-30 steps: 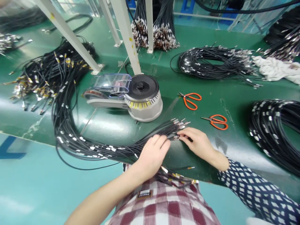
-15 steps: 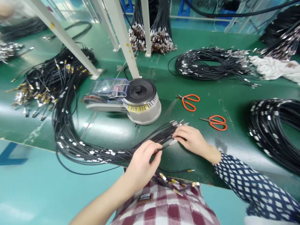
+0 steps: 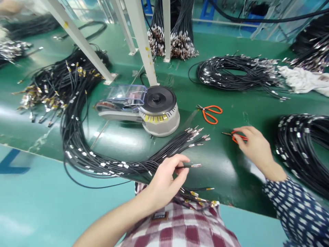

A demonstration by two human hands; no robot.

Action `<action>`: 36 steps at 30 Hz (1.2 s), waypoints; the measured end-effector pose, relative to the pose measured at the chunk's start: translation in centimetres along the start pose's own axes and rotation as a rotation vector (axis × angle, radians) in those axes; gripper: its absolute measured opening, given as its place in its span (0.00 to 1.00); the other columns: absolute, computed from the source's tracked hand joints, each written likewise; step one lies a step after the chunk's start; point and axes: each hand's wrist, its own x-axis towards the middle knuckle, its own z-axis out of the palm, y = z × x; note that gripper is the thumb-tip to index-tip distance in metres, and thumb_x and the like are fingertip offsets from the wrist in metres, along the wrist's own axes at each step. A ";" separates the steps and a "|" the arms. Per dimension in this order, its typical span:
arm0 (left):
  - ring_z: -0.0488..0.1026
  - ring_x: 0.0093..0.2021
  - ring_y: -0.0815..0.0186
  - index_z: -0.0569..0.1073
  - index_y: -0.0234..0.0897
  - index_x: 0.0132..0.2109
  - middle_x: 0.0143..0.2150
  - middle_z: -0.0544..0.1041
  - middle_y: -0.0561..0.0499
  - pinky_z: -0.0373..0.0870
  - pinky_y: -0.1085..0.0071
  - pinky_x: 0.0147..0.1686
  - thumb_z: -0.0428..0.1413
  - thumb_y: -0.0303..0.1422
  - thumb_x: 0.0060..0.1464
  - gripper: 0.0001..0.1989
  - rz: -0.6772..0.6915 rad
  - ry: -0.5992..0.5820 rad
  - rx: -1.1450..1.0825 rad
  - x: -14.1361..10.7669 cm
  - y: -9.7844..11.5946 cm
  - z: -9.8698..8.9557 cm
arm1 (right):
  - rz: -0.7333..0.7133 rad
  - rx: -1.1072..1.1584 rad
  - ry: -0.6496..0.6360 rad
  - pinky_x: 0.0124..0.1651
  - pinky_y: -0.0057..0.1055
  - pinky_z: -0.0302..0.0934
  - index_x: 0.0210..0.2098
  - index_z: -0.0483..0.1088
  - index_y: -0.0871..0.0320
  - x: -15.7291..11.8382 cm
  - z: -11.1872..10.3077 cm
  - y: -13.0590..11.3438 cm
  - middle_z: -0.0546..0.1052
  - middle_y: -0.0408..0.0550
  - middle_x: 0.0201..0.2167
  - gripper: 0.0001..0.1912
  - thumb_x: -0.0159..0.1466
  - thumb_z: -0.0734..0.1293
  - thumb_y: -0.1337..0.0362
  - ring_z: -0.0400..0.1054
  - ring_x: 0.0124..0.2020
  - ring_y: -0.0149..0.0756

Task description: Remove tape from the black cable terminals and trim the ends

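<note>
My left hand [image 3: 171, 176] pinches one black cable [image 3: 189, 166] between thumb and fingers. The cable's end, with a light sleeve and metal tip, sticks out to the right. Just behind it lies a long bundle of black cables [image 3: 110, 167] with white labels, their tips fanned out. Further right, my right hand [image 3: 254, 145] has its thumb and fingers on the orange handles of a pair of scissors [image 3: 234, 136], partly covering them. The blades point left along the green table. A second orange-handled pair of scissors [image 3: 211, 113] lies open behind.
A round tape dispenser [image 3: 160, 120] stands behind the bundle, near white posts [image 3: 140, 41]. Coiled cables [image 3: 293, 137] lie at the right, another coil [image 3: 205, 75] at the back. A white cloth [image 3: 298, 79] and more cable bundles [image 3: 182, 44] are on the green table.
My right hand has left the cable tips and moved right onto the nearer scissors. My left hand has shifted slightly right, still holding one cable, whose end now stands apart from the bundle.
</note>
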 end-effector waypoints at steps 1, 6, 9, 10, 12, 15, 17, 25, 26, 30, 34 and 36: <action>0.70 0.36 0.67 0.74 0.38 0.47 0.35 0.75 0.52 0.68 0.72 0.38 0.54 0.28 0.61 0.08 -0.011 -0.006 -0.064 0.3 0.1 0.2 | 0.027 -0.035 -0.019 0.49 0.47 0.66 0.47 0.73 0.62 -0.7 -0.3 1.1 0.76 0.62 0.46 0.15 0.68 0.61 0.60 0.71 0.46 0.54; 0.72 0.32 0.68 0.82 0.37 0.41 0.34 0.80 0.49 0.67 0.74 0.32 0.59 0.30 0.58 0.07 -0.025 0.025 -0.232 1.0 0.5 0.8 | 0.054 -0.060 -0.174 0.53 0.49 0.64 0.46 0.73 0.62 -2.9 -1.0 3.4 0.76 0.64 0.46 0.16 0.68 0.60 0.59 0.71 0.47 0.56; 0.69 0.28 0.69 0.84 0.37 0.40 0.30 0.79 0.49 0.64 0.74 0.28 0.60 0.30 0.57 0.07 -0.031 0.022 -0.252 1.0 0.9 0.6 | 0.071 -0.008 -0.252 0.51 0.49 0.66 0.46 0.72 0.62 -2.9 -1.7 2.8 0.77 0.63 0.43 0.16 0.67 0.59 0.59 0.73 0.45 0.56; 0.68 0.27 0.70 0.84 0.37 0.39 0.29 0.78 0.50 0.63 0.74 0.27 0.60 0.30 0.56 0.07 -0.039 0.018 -0.261 1.0 0.9 0.6 | 0.093 0.077 -0.294 0.49 0.48 0.67 0.47 0.71 0.61 -2.7 -2.1 2.2 0.78 0.63 0.42 0.16 0.68 0.59 0.58 0.74 0.44 0.54; 0.65 0.25 0.71 0.84 0.37 0.38 0.28 0.76 0.50 0.60 0.75 0.25 0.61 0.30 0.56 0.06 -0.053 0.001 -0.271 0.9 1.0 0.5 | 0.163 0.399 -0.445 0.45 0.42 0.70 0.50 0.68 0.58 -2.6 -3.2 0.3 0.79 0.60 0.43 0.17 0.70 0.57 0.55 0.75 0.42 0.49; 0.62 0.24 0.72 0.84 0.38 0.37 0.26 0.72 0.52 0.58 0.74 0.24 0.62 0.31 0.55 0.05 -0.043 -0.010 -0.232 0.6 1.0 0.5 | 0.227 0.920 -0.736 0.41 0.38 0.70 0.46 0.68 0.56 -2.6 -4.9 -3.8 0.79 0.57 0.41 0.18 0.69 0.60 0.49 0.74 0.40 0.44; 0.60 0.24 0.72 0.84 0.38 0.37 0.24 0.68 0.54 0.57 0.74 0.24 0.62 0.30 0.55 0.05 -0.014 -0.003 -0.180 0.4 0.9 0.5 | 0.186 1.020 -0.844 0.36 0.33 0.68 0.46 0.69 0.57 -2.6 -5.8 -6.4 0.78 0.54 0.37 0.19 0.67 0.63 0.48 0.73 0.35 0.40; 0.60 0.25 0.73 0.83 0.37 0.37 0.25 0.64 0.56 0.58 0.75 0.26 0.62 0.30 0.57 0.04 0.088 0.001 -0.041 -0.3 1.0 0.2 | -0.187 0.424 -0.786 0.37 0.31 0.55 0.28 0.67 0.55 -1.8 -7.6 -10.0 0.73 0.41 0.25 0.18 0.61 0.70 0.47 0.64 0.31 0.35; 0.61 0.25 0.72 0.82 0.37 0.37 0.25 0.64 0.56 0.58 0.75 0.26 0.61 0.30 0.57 0.04 0.096 0.001 -0.032 -0.3 1.0 0.2 | -0.262 0.369 -0.749 0.37 0.32 0.53 0.27 0.66 0.55 -1.6 -7.8 -10.1 0.72 0.40 0.24 0.21 0.59 0.72 0.46 0.63 0.29 0.34; 0.61 0.25 0.72 0.81 0.36 0.36 0.25 0.66 0.55 0.59 0.74 0.27 0.60 0.29 0.58 0.05 0.133 -0.001 0.025 -0.4 1.2 0.2 | -0.507 0.242 -0.592 0.38 0.33 0.46 0.27 0.65 0.56 -1.0 -8.3 -10.8 0.72 0.37 0.22 0.20 0.59 0.72 0.47 0.60 0.23 0.30; 0.63 0.25 0.71 0.80 0.36 0.36 0.25 0.66 0.55 0.59 0.73 0.28 0.59 0.29 0.59 0.05 0.150 0.000 0.068 -0.5 1.1 0.2 | -0.634 0.134 -0.547 0.36 0.35 0.41 0.23 0.65 0.56 -0.6 -8.4 -11.4 0.73 0.38 0.18 0.18 0.66 0.65 0.55 0.54 0.18 0.29; 0.63 0.26 0.71 0.80 0.36 0.35 0.25 0.67 0.55 0.59 0.73 0.28 0.59 0.28 0.59 0.05 0.152 0.003 0.076 -0.5 1.1 0.2 | -0.690 0.113 -0.534 0.34 0.35 0.39 0.21 0.64 0.56 -0.3 -8.3 -11.5 0.72 0.38 0.17 0.20 0.69 0.61 0.58 0.50 0.16 0.29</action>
